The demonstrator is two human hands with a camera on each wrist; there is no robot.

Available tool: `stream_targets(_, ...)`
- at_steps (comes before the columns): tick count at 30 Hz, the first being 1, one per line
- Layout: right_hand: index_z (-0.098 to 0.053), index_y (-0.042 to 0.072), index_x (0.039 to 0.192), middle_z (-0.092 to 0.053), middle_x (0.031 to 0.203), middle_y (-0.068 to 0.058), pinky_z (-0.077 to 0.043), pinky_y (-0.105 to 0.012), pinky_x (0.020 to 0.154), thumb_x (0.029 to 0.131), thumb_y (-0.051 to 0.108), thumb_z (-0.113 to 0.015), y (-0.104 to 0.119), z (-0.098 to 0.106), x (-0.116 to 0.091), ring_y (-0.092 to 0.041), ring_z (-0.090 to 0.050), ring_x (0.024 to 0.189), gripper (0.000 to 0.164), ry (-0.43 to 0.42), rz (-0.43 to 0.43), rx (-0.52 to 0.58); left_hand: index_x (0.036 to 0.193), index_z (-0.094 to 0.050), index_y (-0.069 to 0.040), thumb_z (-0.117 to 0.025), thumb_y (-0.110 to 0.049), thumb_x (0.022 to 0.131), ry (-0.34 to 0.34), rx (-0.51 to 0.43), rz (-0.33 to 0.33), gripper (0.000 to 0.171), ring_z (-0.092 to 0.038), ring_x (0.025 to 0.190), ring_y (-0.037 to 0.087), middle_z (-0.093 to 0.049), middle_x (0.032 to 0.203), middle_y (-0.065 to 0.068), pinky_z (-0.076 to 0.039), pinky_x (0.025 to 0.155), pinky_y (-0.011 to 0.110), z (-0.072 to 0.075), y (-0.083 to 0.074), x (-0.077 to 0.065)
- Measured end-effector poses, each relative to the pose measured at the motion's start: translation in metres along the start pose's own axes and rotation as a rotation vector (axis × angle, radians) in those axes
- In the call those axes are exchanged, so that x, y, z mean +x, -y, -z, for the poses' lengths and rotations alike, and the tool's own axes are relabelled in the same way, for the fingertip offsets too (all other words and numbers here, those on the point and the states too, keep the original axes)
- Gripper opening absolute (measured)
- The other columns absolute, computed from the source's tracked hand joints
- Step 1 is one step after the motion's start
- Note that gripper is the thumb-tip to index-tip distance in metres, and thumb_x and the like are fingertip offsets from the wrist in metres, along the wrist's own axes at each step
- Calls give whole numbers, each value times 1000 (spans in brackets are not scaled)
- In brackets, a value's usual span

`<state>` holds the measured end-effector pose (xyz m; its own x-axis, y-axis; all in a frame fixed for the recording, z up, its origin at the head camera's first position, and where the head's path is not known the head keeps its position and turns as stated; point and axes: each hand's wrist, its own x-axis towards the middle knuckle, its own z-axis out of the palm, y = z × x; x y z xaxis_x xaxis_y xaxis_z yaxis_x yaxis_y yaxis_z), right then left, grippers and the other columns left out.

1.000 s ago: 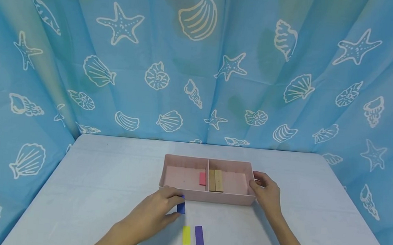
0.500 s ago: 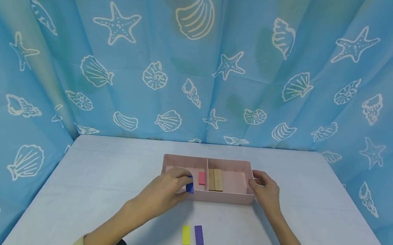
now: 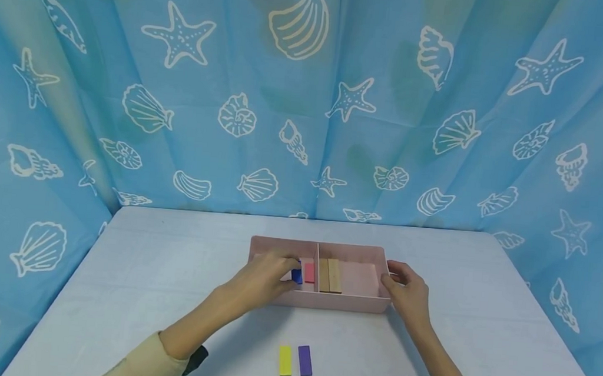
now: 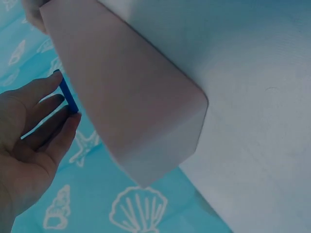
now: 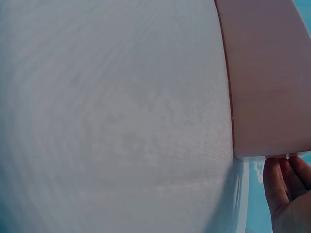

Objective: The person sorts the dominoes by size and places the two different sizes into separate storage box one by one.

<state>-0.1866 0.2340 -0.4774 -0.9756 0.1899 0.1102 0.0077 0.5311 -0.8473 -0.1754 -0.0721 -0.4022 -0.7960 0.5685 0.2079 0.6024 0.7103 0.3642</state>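
Note:
A pink two-part tray (image 3: 319, 303) stands mid-table. My left hand (image 3: 265, 276) reaches into its left compartment and pinches a small blue block (image 3: 297, 274), which sits just left of a red block (image 3: 309, 272). In the left wrist view the blue block (image 4: 67, 93) shows between my fingertips (image 4: 73, 121) above the tray's outer wall (image 4: 131, 102). Two tan blocks (image 3: 329, 275) lie in the right compartment. My right hand (image 3: 405, 290) holds the tray's right end; its fingers (image 5: 282, 187) touch the tray's corner (image 5: 272, 97).
A yellow block (image 3: 285, 361) and a purple block (image 3: 305, 360) lie side by side on the white table (image 3: 168, 260) in front of the tray. A blue seashell curtain (image 3: 309, 94) closes off the back and both sides.
My left hand lifted the blue block from the table in front of the tray, carried it over the front wall and brought it down beside the red block. The right hand stayed put.

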Motion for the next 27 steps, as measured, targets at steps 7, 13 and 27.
stream_targets(7,-58,2,132,-60,133,-17,-51,-44,96,96,14,-59,0,2,1,-31,-59,115,38,6,1,13,114,-71,-3,-80,-11,84,6,-40,6,32,-65,105,20,-71,109,4,-55,91,32,-6,9,11)
stream_targets(13,-58,2,133,-60,133,-16,-51,-33,94,97,14,-59,-1,2,3,-30,-60,116,38,18,-1,4,109,-73,-2,-78,-7,86,25,-82,-9,24,-66,98,18,-71,104,4,-55,90,30,-14,22,20)
stream_targets(27,-59,1,130,-62,129,-18,-53,-43,91,94,17,-59,1,0,-1,-34,-60,112,39,-32,15,-5,107,-75,-5,-81,-13,84,146,-103,29,25,-60,81,10,-70,91,1,-55,75,22,-32,37,40)
